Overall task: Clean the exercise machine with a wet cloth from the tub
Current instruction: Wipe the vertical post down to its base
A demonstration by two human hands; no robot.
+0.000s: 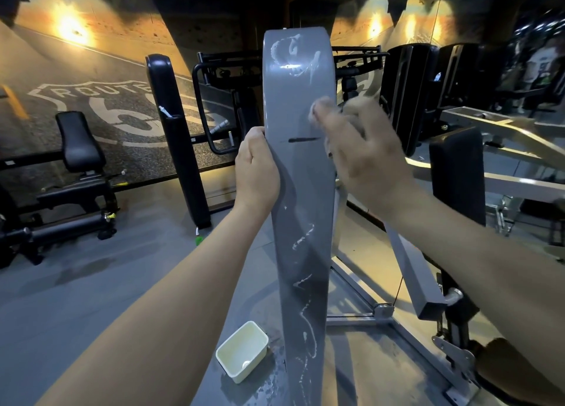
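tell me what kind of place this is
Most likely a gym. A padded black seat on a low frame stands at the left, the grey machine column rises in front, and tall black machine towers stand behind it.

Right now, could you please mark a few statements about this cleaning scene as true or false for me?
1. The left hand grips the left edge of the grey column. True.
2. The tub sits on a bench seat. False: it stands on the floor beside the column's base.
3. The right hand holds a pale cloth against the column. True, though motion blur smears both.
4. The column's face is spotless. False: white streaks mark it near the top and lower down.
5. Both hands are on the tub. False: neither touches it.
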